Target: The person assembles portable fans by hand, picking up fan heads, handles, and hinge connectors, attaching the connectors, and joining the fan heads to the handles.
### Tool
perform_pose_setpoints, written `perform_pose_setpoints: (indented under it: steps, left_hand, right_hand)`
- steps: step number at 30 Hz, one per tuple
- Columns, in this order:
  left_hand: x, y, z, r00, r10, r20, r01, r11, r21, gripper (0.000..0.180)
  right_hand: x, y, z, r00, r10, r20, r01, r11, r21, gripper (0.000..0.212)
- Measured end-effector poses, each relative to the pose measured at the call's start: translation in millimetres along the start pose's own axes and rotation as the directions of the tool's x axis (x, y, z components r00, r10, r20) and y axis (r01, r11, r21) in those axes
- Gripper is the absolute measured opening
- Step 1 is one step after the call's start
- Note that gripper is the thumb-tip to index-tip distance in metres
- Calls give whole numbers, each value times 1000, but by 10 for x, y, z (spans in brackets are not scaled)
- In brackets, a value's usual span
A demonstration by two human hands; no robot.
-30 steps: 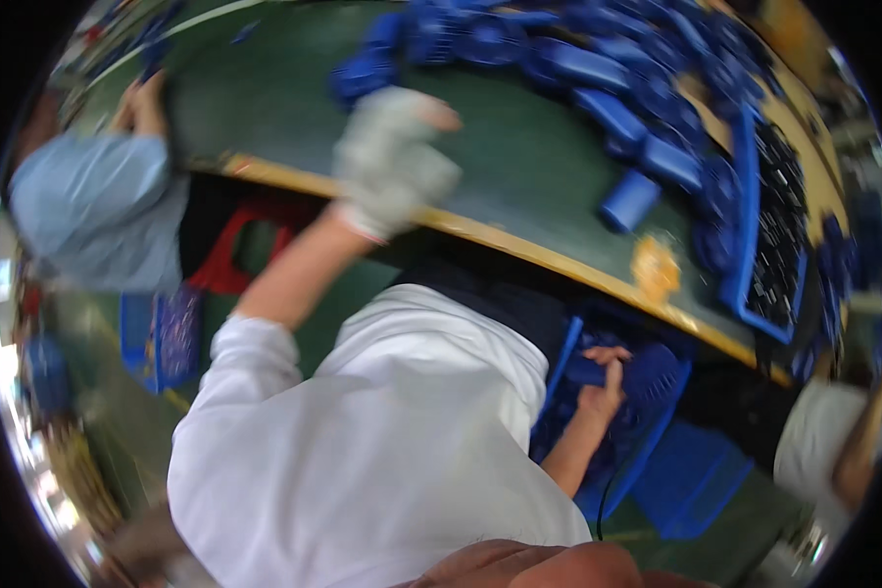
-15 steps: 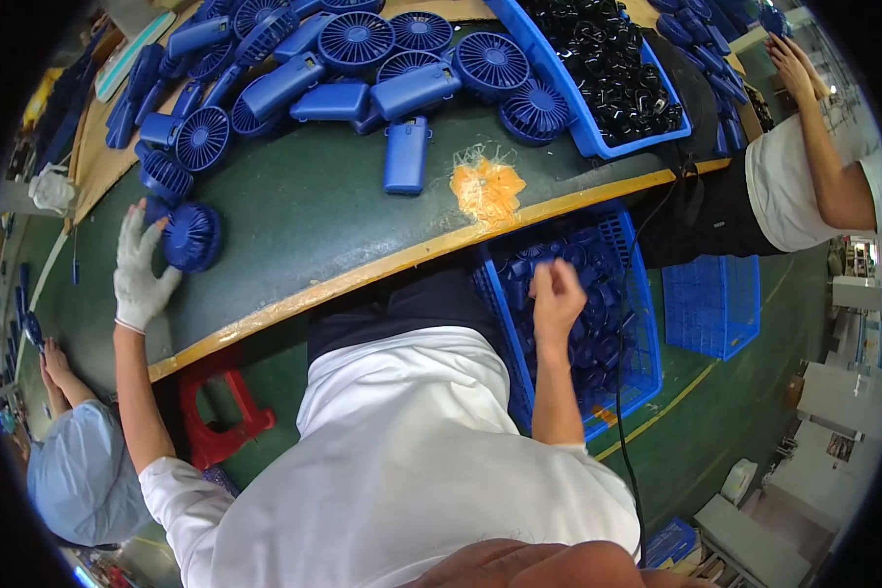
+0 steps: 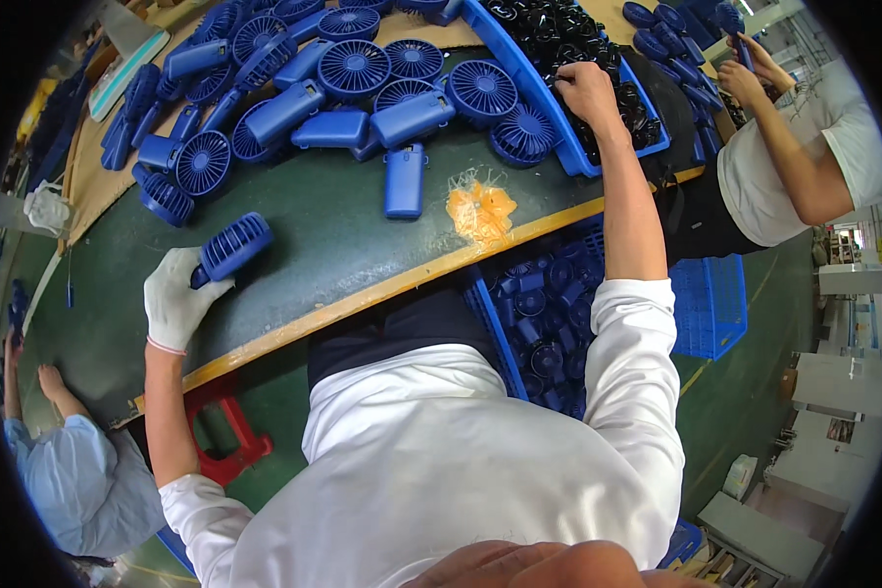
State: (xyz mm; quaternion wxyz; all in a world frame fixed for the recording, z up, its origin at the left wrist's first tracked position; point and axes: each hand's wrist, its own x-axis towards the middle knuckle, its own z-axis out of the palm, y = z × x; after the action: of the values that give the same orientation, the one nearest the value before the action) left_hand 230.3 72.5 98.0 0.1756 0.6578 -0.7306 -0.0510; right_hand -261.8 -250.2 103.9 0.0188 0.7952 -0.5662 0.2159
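Observation:
My left hand (image 3: 176, 296), in a white glove, is closed around a small blue handheld fan (image 3: 236, 247), held tilted just over the green table. My bare right hand (image 3: 588, 96) reaches into a blue bin (image 3: 576, 157) of small shiny black parts (image 3: 529, 41). Its fingers are curled together at the top of the heap; what they pinch, if anything, is hidden. Between the hands, one blue fan (image 3: 405, 182) lies apart from the pile of similar fans (image 3: 354, 69).
An orange taped patch (image 3: 480, 210) marks the table near its wooden edge (image 3: 363, 290). Under it stands a blue crate (image 3: 495, 333) full of blue fans, beside a red stool (image 3: 227, 431). Co-workers are at the left (image 3: 78, 480) and right (image 3: 789, 157).
My right hand has gone from above the crate up into the bin of black parts. My left hand has taken hold of a fan and moved it slightly right, away from the pile.

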Motion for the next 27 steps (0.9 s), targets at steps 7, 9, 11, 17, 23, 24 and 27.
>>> perform_pose_setpoints:
  steps: [7, 9, 11, 17, 23, 24, 27]
  left_hand:
    - [-58, 59, 142, 954, -83, -288, 158, 957, 245, 37]
    - [-78, 56, 124, 960, -198, -198, 237, 951, 200, 37]
    - [-90, 46, 143, 957, -214, -196, 252, 948, 195, 37]
    - [-94, 119, 189, 939, -151, -309, 223, 951, 212, 32]
    - [-224, 48, 371, 763, -453, -461, 354, 890, -289, 29]
    - [-253, 60, 395, 615, -694, -375, 300, 645, -703, 28]
    - [-344, 108, 533, 762, -601, -241, -170, 174, -970, 32]
  right_hand:
    - [-245, -257, -281, 908, 338, -248, -47, 670, 741, 16]
    - [-464, -656, -372, 883, 335, -328, 70, 599, 798, 11]
    - [-732, -1044, -404, 863, 309, -400, 162, 580, 798, 9]
    - [-1263, -1630, -175, 807, 205, -554, 291, 678, 675, 15]
    - [-1407, -1825, -68, 794, 174, -582, 330, 681, 653, 17]
    - [-1449, -1877, -48, 832, 186, -522, 292, 653, 699, 16]
    - [-1635, -2110, -76, 954, 208, -214, 127, 369, 921, 15]
